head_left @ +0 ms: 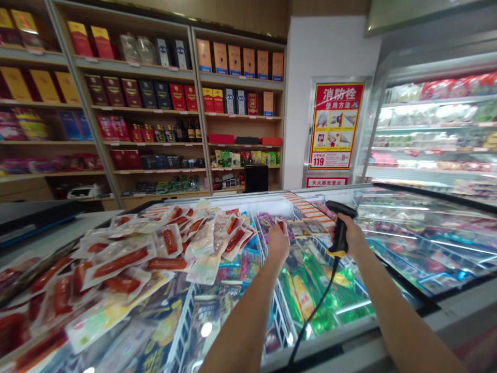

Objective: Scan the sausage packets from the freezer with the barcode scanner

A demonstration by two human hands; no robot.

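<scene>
My right hand (354, 235) is wrapped round the handle of a black and yellow barcode scanner (340, 235), whose head points left and whose cable hangs down toward me. Pinched in my left hand (278, 242) is a small packaged sausage (281, 226); only its red end and some clear wrapper show past the fingers. Both hands are above the glass top of a chest freezer, the left one short of the scanner. A large heap of vacuum-packed sausages (126, 264) lies on the glass to the left of my left hand.
Beneath the glass are green ice-cream packets (310, 290) and other frozen goods in white wire baskets (182, 331). Shelves of boxed bottles (149, 96) line the back wall. A red fire-hydrant sign (336, 127) and a lit refrigerated display (438, 129) stand to the right.
</scene>
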